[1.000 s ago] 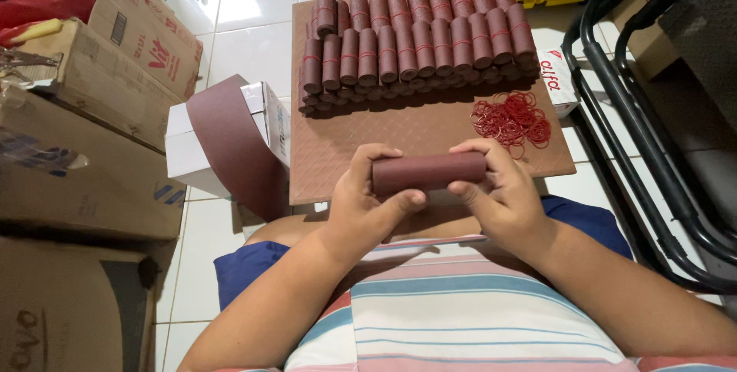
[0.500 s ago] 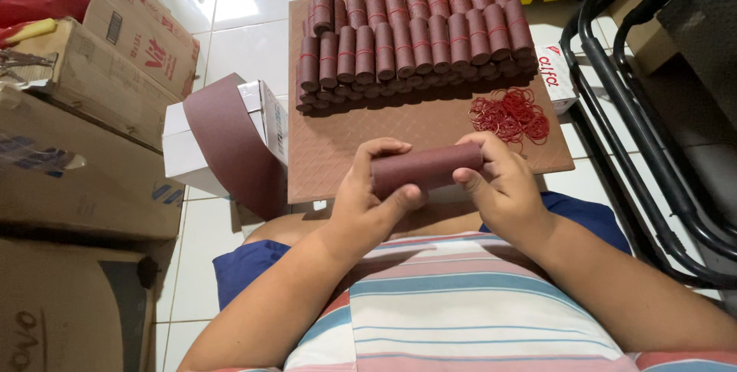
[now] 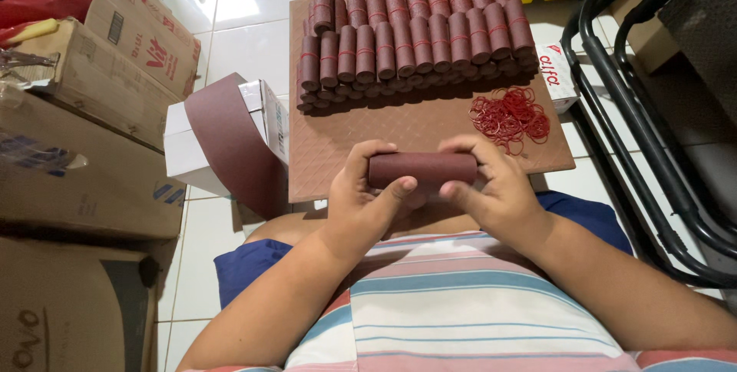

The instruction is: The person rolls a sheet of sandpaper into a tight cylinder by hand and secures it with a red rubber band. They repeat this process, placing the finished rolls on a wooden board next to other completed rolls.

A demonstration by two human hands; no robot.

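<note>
A dark maroon rolled sheet point(image 3: 424, 168) lies crosswise between my hands, just above the near edge of a brown textured board point(image 3: 384, 130). My left hand point(image 3: 365, 199) grips its left end with thumb and fingers. At the other end, my right hand point(image 3: 495, 188) wraps around it. Several finished rolls point(image 3: 414, 38), each banded, are stacked in rows at the far end of the board. A loose pile of red rubber bands point(image 3: 510, 115) lies on the board to the right of my hands.
A maroon strip point(image 3: 230, 138) hangs out of a white box point(image 3: 192, 149) left of the board. Cardboard cartons point(image 3: 92, 126) line the left side. A black metal chair frame point(image 3: 645, 126) stands at the right. White floor tiles point(image 3: 246, 42) show beyond.
The roll has stayed between both hands; my fingers have shifted slightly around it and the view has tilted a little.
</note>
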